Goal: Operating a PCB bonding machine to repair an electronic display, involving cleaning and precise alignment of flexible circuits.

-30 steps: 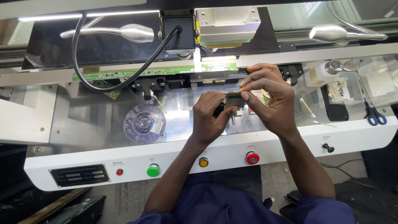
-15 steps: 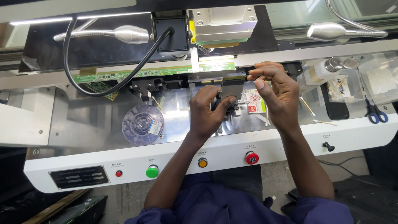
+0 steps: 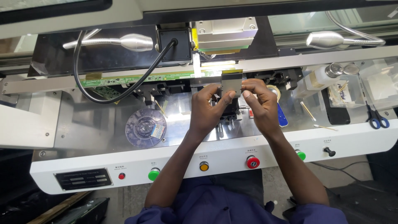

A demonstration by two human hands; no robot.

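White machine housing with a polished metal deck [image 3: 83,120] is filling the view, coloured push-buttons being carried along its front panel [image 3: 248,159].

Change noted: compared with the earlier views, both hands are now being held higher and closer to the centre line, directly under the bonding head [image 3: 224,35]. A small grey rectangular flex piece [image 3: 231,83], previously being handled lower over the deck, is now being presented upright against the long green circuit strip [image 3: 137,78]. It is judged that alignment of the piece to the strip edge is being attempted, not yet completed.

The left hand [image 3: 209,112] is being closed in a pinch on the piece's left lower edge; the right hand [image 3: 261,103] is being closed in a pinch on its right edge.

Obscured: the black fixture [image 3: 228,114] beneath the hands is being largely covered by them. Contact between piece and strip cannot be confirmed. The blue disc [image 3: 145,127] is being seen clearly; the scissors [image 3: 377,118] are being cut near the frame edge.
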